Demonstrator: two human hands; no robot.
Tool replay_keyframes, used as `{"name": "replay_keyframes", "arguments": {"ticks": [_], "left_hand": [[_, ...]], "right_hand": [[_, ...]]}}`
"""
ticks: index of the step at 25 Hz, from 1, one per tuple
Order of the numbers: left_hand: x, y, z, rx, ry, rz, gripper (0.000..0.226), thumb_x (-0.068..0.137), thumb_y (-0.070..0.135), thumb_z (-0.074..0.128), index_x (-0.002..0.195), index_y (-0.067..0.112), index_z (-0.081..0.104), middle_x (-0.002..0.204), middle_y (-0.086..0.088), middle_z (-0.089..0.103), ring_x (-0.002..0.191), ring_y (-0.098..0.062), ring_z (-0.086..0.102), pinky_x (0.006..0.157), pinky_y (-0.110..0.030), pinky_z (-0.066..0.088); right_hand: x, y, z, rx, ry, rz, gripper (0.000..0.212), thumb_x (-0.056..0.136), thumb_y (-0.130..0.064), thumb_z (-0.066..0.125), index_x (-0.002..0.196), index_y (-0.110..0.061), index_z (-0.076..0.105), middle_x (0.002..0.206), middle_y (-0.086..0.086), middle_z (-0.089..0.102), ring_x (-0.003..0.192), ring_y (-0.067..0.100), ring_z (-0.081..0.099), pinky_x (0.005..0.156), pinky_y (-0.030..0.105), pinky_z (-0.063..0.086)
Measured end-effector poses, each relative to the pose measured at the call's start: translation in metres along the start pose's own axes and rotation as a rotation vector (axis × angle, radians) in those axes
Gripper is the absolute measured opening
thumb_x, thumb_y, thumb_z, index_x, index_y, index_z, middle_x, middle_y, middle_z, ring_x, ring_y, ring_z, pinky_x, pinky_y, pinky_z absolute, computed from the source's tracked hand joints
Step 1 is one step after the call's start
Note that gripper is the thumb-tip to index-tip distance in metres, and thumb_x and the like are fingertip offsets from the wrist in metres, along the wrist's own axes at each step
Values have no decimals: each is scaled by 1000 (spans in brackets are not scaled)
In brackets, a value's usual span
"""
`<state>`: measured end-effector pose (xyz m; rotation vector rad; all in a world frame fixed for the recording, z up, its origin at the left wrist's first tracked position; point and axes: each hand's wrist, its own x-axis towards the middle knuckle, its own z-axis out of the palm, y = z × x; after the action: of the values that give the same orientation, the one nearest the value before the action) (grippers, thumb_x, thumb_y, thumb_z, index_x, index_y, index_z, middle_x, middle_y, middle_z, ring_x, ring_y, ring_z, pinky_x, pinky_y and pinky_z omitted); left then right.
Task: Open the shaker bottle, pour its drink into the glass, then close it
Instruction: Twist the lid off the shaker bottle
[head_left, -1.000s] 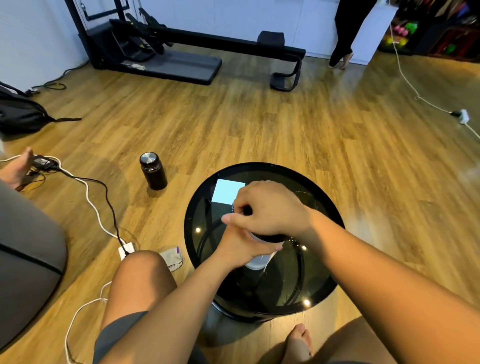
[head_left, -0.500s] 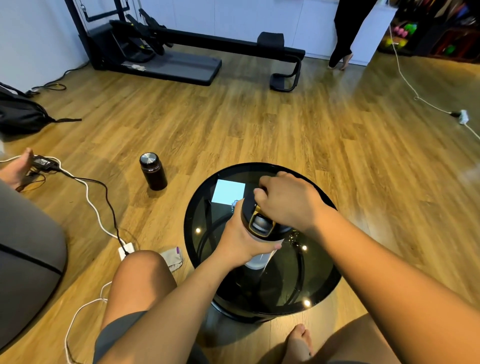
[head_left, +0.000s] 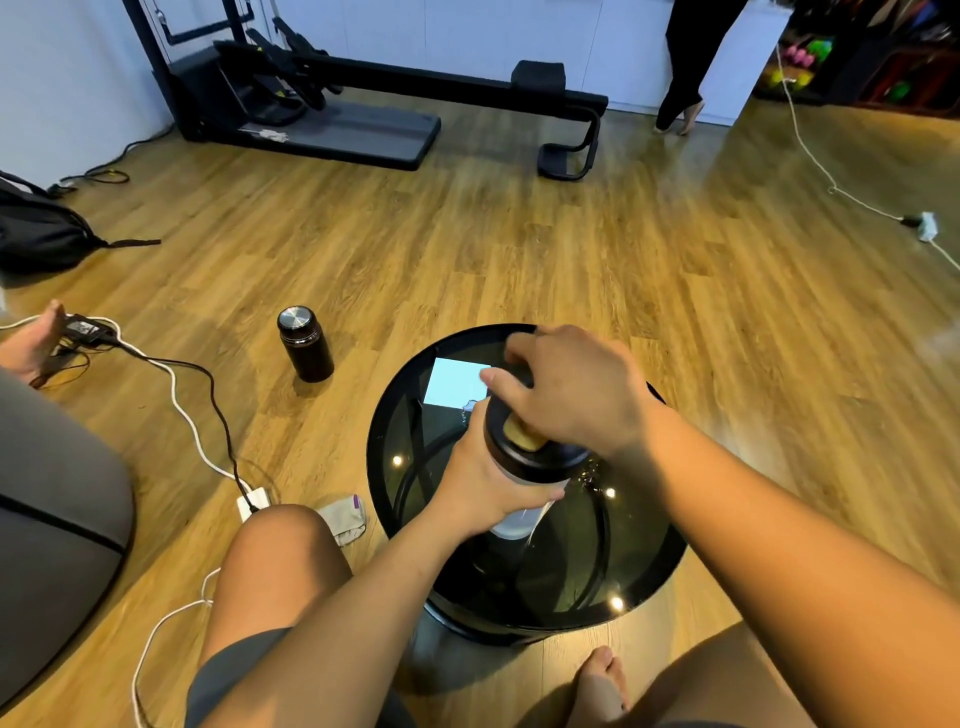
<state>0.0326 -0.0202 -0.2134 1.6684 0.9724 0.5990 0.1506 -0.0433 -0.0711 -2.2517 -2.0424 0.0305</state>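
Observation:
The shaker bottle (head_left: 511, 522) stands on the round black glass table (head_left: 649, 561), clear-bodied with a black lid (head_left: 540, 457) and a gold cap piece (head_left: 522, 435). My left hand (head_left: 485, 480) wraps around the bottle's body just under the lid. My right hand (head_left: 569, 392) lies over the lid from above, fingers curled around its far rim. The glass is barely visible: a clear glinting edge (head_left: 589, 475) shows right of the bottle, mostly hidden by my right wrist.
A pale blue card (head_left: 452, 384) lies on the table's far left. On the wooden floor stand a dark flask (head_left: 305, 343), cables with a white plug (head_left: 254, 501) and a small cloth (head_left: 345, 519). My knees flank the table. A person stands far back.
My right hand has turned and shifted toward the far right side of the lid, uncovering the gold cap piece. My left hand keeps its hold on the bottle.

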Motion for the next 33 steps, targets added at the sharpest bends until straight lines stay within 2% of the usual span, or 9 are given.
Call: {"name": "replay_keyframes", "arguments": {"ticks": [3,9,13,17,21,24,27,31,33], "left_hand": [[0,-1,-1,15,-25,-4,94,60,22,100,133,39,44,117,14,68,111,4,65,86,-7,50],[-3,5,3,115,-84,72,79,73,31,83,140,11,46,127,9,53,123,-6,54,106,-17,44],[-1,-1,-1,8,-6,3,94,59,23,100,125,51,40,122,19,66,117,5,62,91,-8,48],[0,-1,1,41,-7,-4,90,56,35,99,130,32,50,117,12,70,111,-2,67,88,-18,55],[-1,1,2,89,-34,18,82,63,29,96,132,19,53,118,18,64,112,4,64,87,-5,47],[-6,6,4,174,-119,94,87,80,43,78,148,14,32,142,16,41,137,-2,45,100,7,18],[-5,6,3,113,-71,64,87,73,24,92,142,24,40,133,18,54,127,-5,54,103,-3,37],[-3,2,-1,31,-9,-10,97,60,24,100,129,48,36,121,16,65,111,7,62,87,-10,50],[-2,3,0,21,-21,-11,95,61,20,99,126,49,37,116,17,65,105,12,62,82,-7,49]], "right_hand": [[-1,-6,14,-152,-66,57,57,96,-65,33,116,-22,64,105,6,61,109,30,56,71,37,39],[-20,-27,2,374,-81,-347,36,90,-56,51,87,-25,68,76,-9,65,76,13,62,72,40,54],[-3,2,1,107,134,-28,45,96,-58,41,106,-23,67,92,-3,60,94,21,63,74,36,50],[-4,1,29,62,-132,34,56,94,-66,38,121,-23,61,118,3,54,104,27,59,84,39,51],[3,-6,17,351,-84,-169,34,90,-56,58,98,-26,70,84,-9,62,77,11,59,74,36,50],[-9,-29,18,412,-148,-315,27,89,-52,61,102,-30,71,57,-12,53,64,7,54,68,33,50],[-11,-21,9,561,68,-278,26,90,-47,61,96,-24,72,64,-11,61,65,7,59,66,30,51],[4,2,5,-161,-12,122,52,96,-62,37,116,-23,64,107,5,67,102,29,63,71,35,43],[-5,-9,16,-211,-81,78,48,97,-56,37,119,-22,63,114,7,64,109,32,57,73,37,39]]}}
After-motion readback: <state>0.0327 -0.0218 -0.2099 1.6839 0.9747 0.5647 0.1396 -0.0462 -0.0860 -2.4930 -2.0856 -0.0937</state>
